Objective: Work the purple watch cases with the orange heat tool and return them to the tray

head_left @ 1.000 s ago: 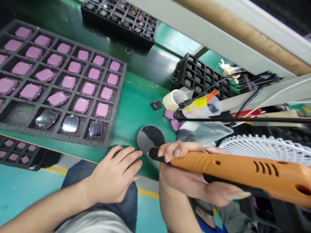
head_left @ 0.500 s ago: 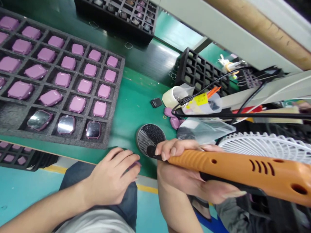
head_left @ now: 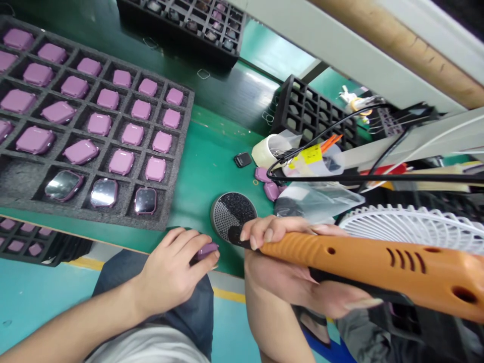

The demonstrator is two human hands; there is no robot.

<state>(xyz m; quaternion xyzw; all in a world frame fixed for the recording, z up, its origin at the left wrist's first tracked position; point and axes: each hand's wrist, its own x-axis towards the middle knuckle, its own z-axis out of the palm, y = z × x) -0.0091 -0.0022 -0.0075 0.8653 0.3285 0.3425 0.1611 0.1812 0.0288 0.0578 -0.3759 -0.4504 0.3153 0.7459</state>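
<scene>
Surface point(head_left: 204, 166): glossy green, across the middle of the frame; we see blue floor point(head_left: 34, 302) at lower left.
Foam tray point(head_left: 179, 156): dark grey, square-celled, upper left, holding purple rounded-square cases point(head_left: 123, 161); three in its lowest row show dark glass faces.
Left hand point(head_left: 177, 267): lower centre, at the surface's front edge, fingers curled most of the way in round one purple plastic watch case point(head_left: 206, 250). We see only its end; which face is up we cannot tell.
Right hand point(head_left: 283, 275): lower right of centre, wrapped firmly round an orange plastic power tool point(head_left: 340, 257) with a ribbed grip.
Black nose point(head_left: 244, 236): over the lower right of a round dish point(head_left: 221, 222), half dotted grey, half speckled black. Whether its tip touches, we cannot tell.
Good handling: we judge a light, level pinch suits the watch case, sparing its finish; the tool wants a steady wrist and a gentle, straight approach at the dish.
Watch for: black cable point(head_left: 378, 178) at right; slack there could, we think, tug at the tool.
</scene>
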